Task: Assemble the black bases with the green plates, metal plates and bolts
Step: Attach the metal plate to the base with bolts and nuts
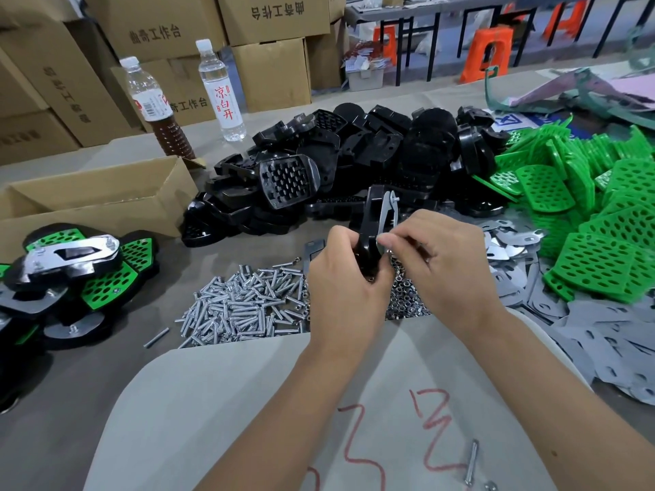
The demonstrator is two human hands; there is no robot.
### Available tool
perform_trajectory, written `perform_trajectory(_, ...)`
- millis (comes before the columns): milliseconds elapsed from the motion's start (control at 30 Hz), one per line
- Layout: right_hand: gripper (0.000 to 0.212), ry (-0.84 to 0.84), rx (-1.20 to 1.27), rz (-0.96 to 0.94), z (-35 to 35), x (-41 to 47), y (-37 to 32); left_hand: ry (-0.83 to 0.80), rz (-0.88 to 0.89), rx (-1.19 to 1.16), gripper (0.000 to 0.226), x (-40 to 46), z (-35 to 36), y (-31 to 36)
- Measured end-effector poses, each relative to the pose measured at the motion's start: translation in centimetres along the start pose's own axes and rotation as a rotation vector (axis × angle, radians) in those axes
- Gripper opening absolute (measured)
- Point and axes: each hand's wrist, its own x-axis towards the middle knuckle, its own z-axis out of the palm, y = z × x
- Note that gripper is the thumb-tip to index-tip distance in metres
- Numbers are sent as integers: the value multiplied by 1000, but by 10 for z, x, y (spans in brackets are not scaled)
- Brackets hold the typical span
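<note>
A black base (pixel 370 225) is held upright over the surface (pixel 88 402), just above the heaps of bolts (pixel 244 306) and nuts (pixel 404 303). The left hand (pixel 345 278) is curled round its lower end, while the right hand (pixel 439 256) is pinched at the metal plate (pixel 385 214) lying along the base's side — whether a nut or a bolt head is held between the fingertips cannot be told. A bolt end is seen at the plate's top.

The base is judged to be rigid moulded plastic, light and glossy, so some slip in the grip is to be expected; it is best taken by its thick rim, as is done here. The metal plate is thin, stiff and probably sharp-edged, and is better pressed flat than gripped by its edge. The bolts and nuts are small and smooth and are easily dropped.

Behind the hands a large pile of black bases (pixel 354 161) is heaped, several showing a honeycomb of holes. To the right lie perforated green plates (pixel 581 221) in a bright stack, with grey metal plates (pixel 581 334) spread flat beneath and in front of them. Finished assemblies (pixel 78 267) — black, green and silver together — are gathered at the left, beside an open cardboard box (pixel 106 196).
</note>
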Motion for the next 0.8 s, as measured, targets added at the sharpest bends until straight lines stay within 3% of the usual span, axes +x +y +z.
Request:
perform_trajectory(133, 36, -50, -22, 22, 5, 0, -4, 18, 6, 12, 30, 0, 0, 0)
perform_trajectory(333, 28, -146, 4, -5, 3, -1, -1, 26, -15, -3, 30, 0, -1, -2)
perform_trajectory(433, 35, -85, 4, 42, 6, -2, 3, 17, -1, 2, 30, -1, -1, 0)
perform_trajectory(567, 21, -6, 20, 66, 10, -2, 3, 22, -2, -4, 28, -1, -1, 1)
perform_trajectory(800, 52, 27, 34, 64, 5, -1, -8, 8, -69, -30, 29, 0, 0, -1)
